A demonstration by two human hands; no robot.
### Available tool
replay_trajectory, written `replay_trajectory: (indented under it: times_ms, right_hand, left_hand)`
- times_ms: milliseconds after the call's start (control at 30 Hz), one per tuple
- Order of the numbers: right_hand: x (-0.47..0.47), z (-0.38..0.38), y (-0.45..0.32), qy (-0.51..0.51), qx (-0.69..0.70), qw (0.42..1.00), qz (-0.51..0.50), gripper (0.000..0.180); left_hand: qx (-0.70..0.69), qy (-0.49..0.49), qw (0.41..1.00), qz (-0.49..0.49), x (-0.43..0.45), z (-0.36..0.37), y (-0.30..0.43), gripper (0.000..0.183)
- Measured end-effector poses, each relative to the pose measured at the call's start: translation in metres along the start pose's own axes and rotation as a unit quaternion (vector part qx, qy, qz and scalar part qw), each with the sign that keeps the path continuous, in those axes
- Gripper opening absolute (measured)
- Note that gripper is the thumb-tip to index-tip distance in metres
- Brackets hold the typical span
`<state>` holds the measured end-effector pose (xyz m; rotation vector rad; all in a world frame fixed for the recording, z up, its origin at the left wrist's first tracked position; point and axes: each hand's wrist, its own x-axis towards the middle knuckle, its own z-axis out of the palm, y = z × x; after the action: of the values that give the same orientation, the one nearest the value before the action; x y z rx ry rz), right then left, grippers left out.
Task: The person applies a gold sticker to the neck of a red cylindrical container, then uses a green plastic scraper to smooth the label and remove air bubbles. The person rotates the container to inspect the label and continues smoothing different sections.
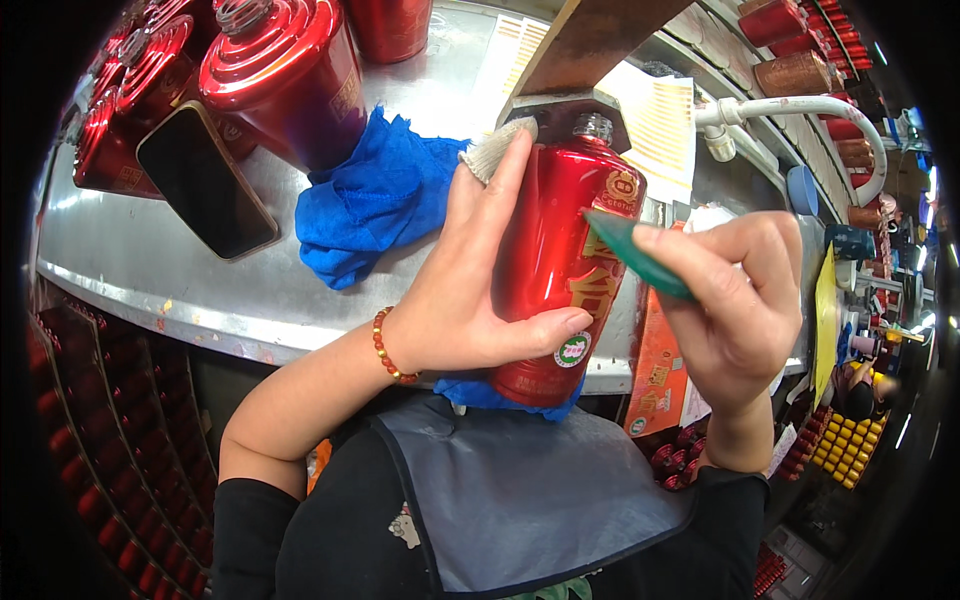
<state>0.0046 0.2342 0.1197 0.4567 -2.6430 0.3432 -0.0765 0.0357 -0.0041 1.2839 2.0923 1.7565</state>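
Observation:
A glossy red bottle (536, 262) with a clear threaded neck lies before me, its base toward my lap. Gold emblem and lettering and a round green-and-white sticker (573, 349) mark its side. My left hand (465, 307) spreads over the bottle and steadies it, thumb near the sticker. A pale knit finger cot (501, 150) covers one fingertip. My right hand (739, 292) pinches a green pointed scraper (637, 251), its tip at the upper edge of the gold lettering; whether it touches cannot be told. Blue cloth (570, 405) shows beneath the bottle's base.
A crumpled blue cloth (382, 195) and a dark-screened phone (208, 184) lie on the metal table (247, 300). Red bottles (285, 82) stand at the back left. A wooden bracket (585, 45) rises behind the bottle neck, near printed sheets (660, 127) and a white pipe (795, 109).

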Motion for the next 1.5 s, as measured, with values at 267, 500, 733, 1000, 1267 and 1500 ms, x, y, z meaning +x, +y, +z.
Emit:
replay_trajectory:
  times_ms: [267, 500, 733, 1000, 1267, 1500]
  right_hand:
    - [-0.004, -0.005, 0.000, 0.003, 0.010, 1.000, 0.028, 0.046]
    - [-0.020, -0.014, -0.001, 0.040, 0.033, 0.995, 0.085, 0.039]
    - [-0.037, -0.007, -0.006, 0.053, 0.052, 0.989, 0.131, 0.037]
    - [-0.013, 0.000, -0.017, -0.004, 0.015, 0.998, 0.057, 0.040]
    - [-0.002, -0.004, -0.024, -0.011, -0.020, 0.998, 0.052, 0.038]
    - [-0.016, -0.002, -0.019, 0.008, 0.032, 0.998, 0.060, 0.037]
  left_hand:
    - [0.015, 0.007, 1.000, -0.008, 0.001, -0.001, 0.002, 0.119]
    - [-0.189, 0.154, 0.962, -0.126, 0.021, 0.016, 0.005, 0.072]
    - [-0.181, 0.134, 0.967, -0.122, 0.033, 0.019, 0.005, 0.049]
    - [-0.232, 0.094, 0.951, -0.181, 0.017, 0.016, 0.005, 0.056]
    - [-0.185, 0.100, 0.968, -0.137, 0.014, 0.013, 0.003, 0.060]
    - [-0.182, 0.102, 0.967, -0.146, 0.013, 0.013, 0.000, 0.060]
